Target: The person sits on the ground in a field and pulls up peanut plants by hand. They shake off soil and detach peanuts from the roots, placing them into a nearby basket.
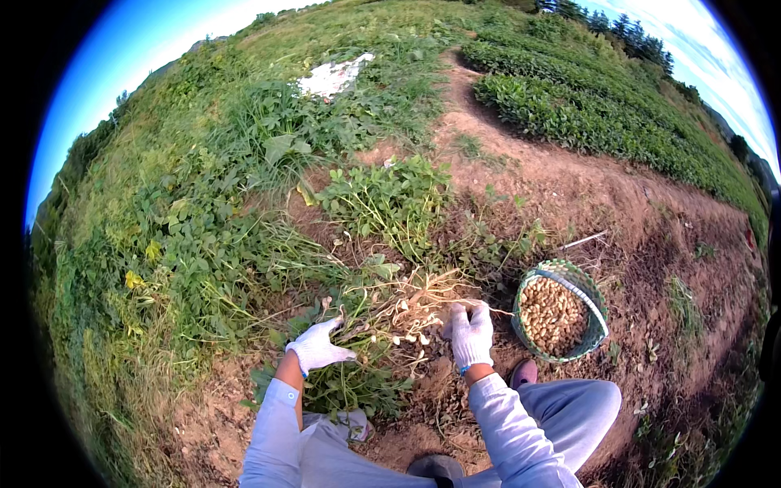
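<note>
Pulled-up peanut plants (421, 299) lie in front of me, their pale roots and pods pointing right and their leafy stems to the left. My left hand (320, 349), in a white knit glove, is at the stems with thumb and fingers spread apart. Also gloved, my right hand (471, 335) is at the right end of the roots, its fingertips touching thin root strands. Whether it grips a strand or a pod is hidden. Several pods (410, 339) hang between my hands. Just right of my right hand, a woven green-and-white basket (597, 296) holds many peanuts (552, 314).
More leafy plants (390, 198) stand beyond the roots. A pale stick (583, 240) lies behind the basket. My shoe (523, 372) is close to the basket's near side. Farther off are a white sheet (334, 78), a dirt path (454, 104) and dense crop rows (586, 116).
</note>
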Available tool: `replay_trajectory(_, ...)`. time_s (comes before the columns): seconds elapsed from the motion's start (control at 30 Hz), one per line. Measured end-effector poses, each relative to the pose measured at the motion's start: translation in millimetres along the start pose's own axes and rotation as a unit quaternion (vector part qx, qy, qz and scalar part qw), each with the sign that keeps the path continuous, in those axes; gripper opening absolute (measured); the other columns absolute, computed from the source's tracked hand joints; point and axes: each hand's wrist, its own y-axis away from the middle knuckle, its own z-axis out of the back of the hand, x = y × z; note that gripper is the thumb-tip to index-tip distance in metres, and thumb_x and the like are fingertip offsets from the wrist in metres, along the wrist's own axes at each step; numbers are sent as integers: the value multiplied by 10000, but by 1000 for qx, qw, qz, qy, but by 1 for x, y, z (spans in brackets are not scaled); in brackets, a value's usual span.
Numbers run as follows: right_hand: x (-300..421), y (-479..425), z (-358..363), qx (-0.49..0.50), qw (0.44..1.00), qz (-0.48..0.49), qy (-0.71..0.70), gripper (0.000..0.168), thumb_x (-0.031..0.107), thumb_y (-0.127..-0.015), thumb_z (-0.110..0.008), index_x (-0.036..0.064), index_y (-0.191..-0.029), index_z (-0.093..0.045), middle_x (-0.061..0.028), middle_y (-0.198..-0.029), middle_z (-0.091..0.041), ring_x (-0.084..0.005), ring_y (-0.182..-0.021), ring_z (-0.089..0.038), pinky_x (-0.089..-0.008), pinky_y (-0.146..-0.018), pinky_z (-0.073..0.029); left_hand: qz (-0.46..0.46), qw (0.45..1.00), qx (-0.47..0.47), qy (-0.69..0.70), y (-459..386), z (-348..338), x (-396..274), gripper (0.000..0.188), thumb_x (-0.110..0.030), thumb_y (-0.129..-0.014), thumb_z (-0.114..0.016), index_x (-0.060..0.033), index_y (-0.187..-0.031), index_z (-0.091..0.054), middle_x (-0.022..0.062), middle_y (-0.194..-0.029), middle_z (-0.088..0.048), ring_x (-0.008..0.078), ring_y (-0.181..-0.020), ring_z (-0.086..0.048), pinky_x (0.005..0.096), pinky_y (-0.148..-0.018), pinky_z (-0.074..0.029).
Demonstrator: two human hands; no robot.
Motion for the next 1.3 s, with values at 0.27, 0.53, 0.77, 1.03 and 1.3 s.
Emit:
replay_trajectory(0.27,37,-3,63,173,851,-300,-395,179,67,-941,-555,68,-1118,-589,-128,-1026,-655,-261,-814,-646,-406,-696,-566,156,681,-1,715,3,-2,41,727,60,-943,-514,-80,-1531,-110,324,-1497,-171,546,-1271,-399,543,-972,-501)
replay_trajectory(0.53,44,53,1,313,889,-281,-181,330,228,-953,-641,70,-1236,-583,-4,-853,-621,-81,-595,-572,-232,-539,-504,18,935,6,354,-12,-18,78,805,-278,-900,-675,-36,-1511,-210,270,-1526,-250,445,-1350,-371,458,-1105,-369)
replay_trajectory(0.77,66,47,-10,339,895,-280,-78,326,364,-923,-671,84,-1087,-631,14,-816,-608,-81,-585,-582,-219,-535,-502,104,794,31,598,1,-7,26,945,-297,-777,-816,8,-1487,-271,243,-1464,-403,327,-1325,-454,338,-1083,-400)
replay_trajectory(1.03,51,-16,31,33,959,-193,-205,294,354,-995,-536,78,-902,-574,0,-676,-550,-111,-471,-503,-266,-429,-437,14,950,-56,308,-20,-23,119,954,-258,-774,-814,29,-1486,-248,210,-1492,-371,338,-1332,-442,374,-1114,-366)
replay_trajectory(1.3,31,24,27,306,796,-346,-391,225,219,-954,-618,63,-1115,-613,-39,-860,-648,-143,-652,-607,-280,-540,-490,61,755,28,652,-20,-19,85,567,-337,-1023,-455,-263,-1518,-188,455,-1467,-43,616,-1334,-227,618,-1073,-345)
